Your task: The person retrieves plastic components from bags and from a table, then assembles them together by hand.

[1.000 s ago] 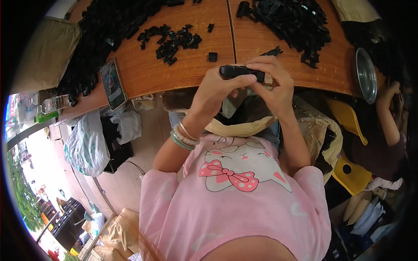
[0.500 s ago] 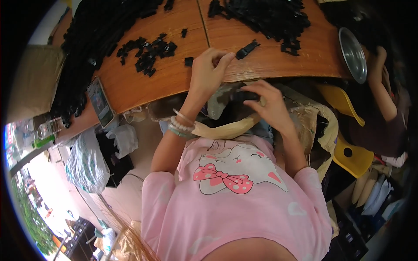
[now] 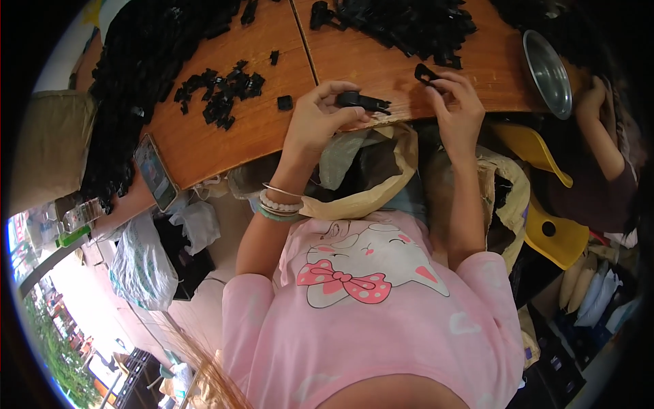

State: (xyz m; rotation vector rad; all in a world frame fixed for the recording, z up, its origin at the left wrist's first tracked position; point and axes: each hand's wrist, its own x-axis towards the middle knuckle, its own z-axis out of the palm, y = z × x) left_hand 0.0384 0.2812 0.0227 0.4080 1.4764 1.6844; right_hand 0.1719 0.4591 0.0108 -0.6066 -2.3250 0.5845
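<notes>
Just over the table's near edge, my left hand (image 3: 315,121) is closed on a long black plastic part (image 3: 364,102), which points to the right with a forked end. Farther right, my right hand (image 3: 460,108) pinches a smaller black plastic piece (image 3: 426,73) with an opening in it, between thumb and fingers. The two pieces are apart. A single square black piece (image 3: 285,103) lies on the wooden table (image 3: 272,133) left of my left hand. Below my hands, an open bag with a yellowish rim (image 3: 368,204) rests at my lap.
Small black pieces (image 3: 221,92) lie scattered at left, beside a large black heap (image 3: 126,95). Another heap (image 3: 415,27) is at the far right, near a metal bowl (image 3: 547,75). A phone (image 3: 156,172) leans at the table edge. Another person's arm (image 3: 603,133) shows at right.
My right hand has risen from over the bag to above the table, now with a small black piece. My left hand has picked up the long black part from the table.
</notes>
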